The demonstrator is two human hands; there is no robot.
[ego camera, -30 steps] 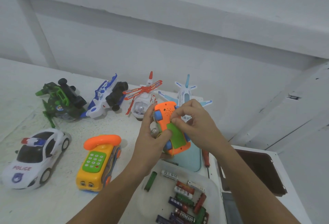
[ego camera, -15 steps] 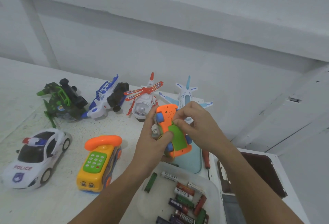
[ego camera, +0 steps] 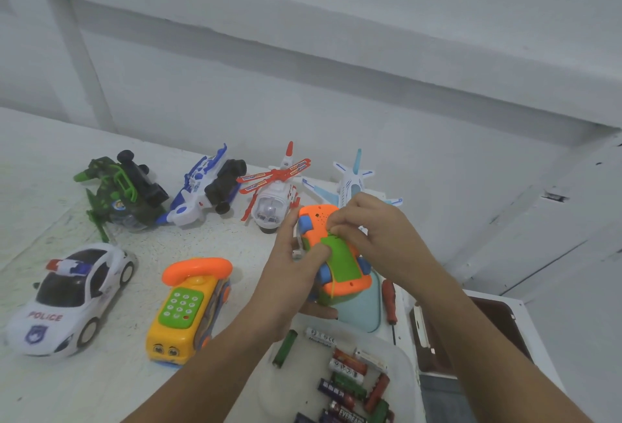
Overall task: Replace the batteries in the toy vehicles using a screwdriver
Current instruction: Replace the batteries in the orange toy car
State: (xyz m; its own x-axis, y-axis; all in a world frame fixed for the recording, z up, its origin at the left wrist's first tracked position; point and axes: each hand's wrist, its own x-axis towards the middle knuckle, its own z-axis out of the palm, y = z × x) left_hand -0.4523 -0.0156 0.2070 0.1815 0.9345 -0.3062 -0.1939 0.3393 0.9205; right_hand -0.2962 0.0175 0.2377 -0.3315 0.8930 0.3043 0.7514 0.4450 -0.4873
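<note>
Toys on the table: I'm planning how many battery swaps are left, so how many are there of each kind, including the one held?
Cars: 2, the police car and the orange toy car in both hands
Helicopters: 3, green, blue-white, red-white
Airplane: 1
Phone toy: 1
Total: 7

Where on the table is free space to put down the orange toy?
Free: the bare patch between the white police car, the yellow telephone toy and the back row's white helicopter. Crowded: the clear tray of batteries and the red screwdriver beside it.
</note>
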